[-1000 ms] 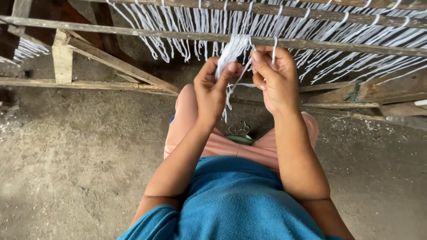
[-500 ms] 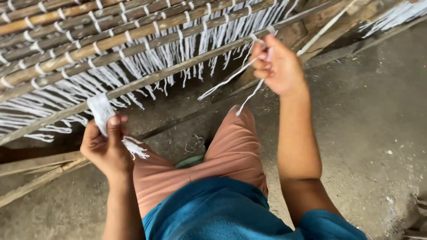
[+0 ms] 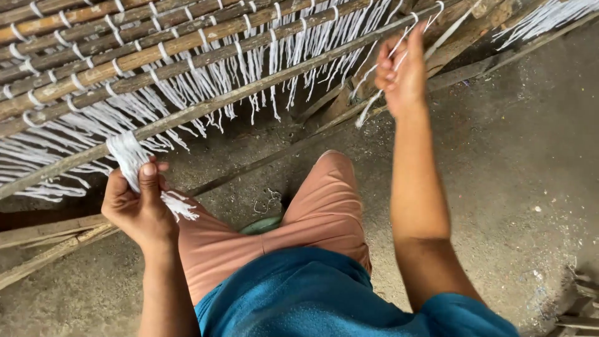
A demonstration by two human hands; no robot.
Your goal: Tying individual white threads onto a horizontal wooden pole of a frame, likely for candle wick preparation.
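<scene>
While left hand (image 3: 138, 206) pinches string bundle (image 3: 128, 159), right hand (image 3: 402, 72) loops strand (image 3: 374, 100).

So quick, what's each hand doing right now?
Left hand: closed, holding a bundle of white strings.
Right hand: closed, pinching one white string.

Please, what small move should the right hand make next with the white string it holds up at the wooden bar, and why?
Probably the right hand should loop its string around the wooden bar and pull it snug. The string's ends hang loose below the fingers, while the neighbouring strings are already tied along the bamboo poles. The left hand holds the spare bundle apart.
</scene>
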